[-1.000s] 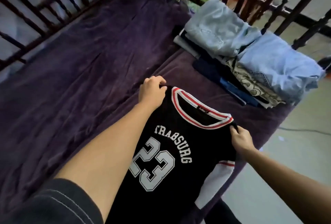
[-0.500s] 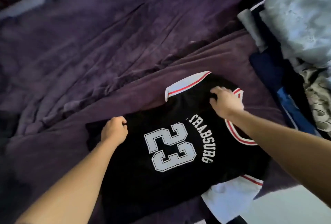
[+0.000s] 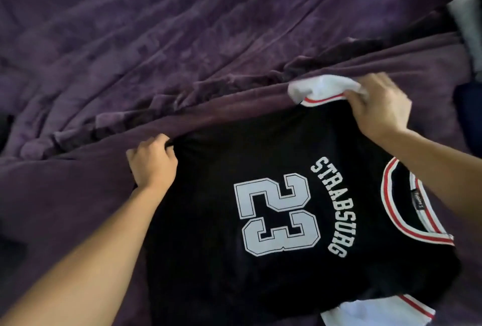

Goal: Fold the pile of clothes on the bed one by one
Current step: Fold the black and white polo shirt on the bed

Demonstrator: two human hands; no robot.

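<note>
Black shirt (image 3: 273,221) now flat, print up, purple blanket (image 3: 130,51) beneath it; left hand (image 3: 152,162) has shifted to grip its far hem corner, right hand (image 3: 378,106) to pinch its far sleeve (image 3: 320,85), so first lengthwise fold looks imminent.

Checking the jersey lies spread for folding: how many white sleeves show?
2. The far sleeve, held by the right hand; the near sleeve at the bottom of the jersey, partly out of frame.

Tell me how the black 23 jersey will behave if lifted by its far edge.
Probably floppy: the black jersey bunches where the left hand and right hand grip it. Likely light, since its white sleeve crumples in that grip. It may snag on the wrinkled purple bedspread.
</note>
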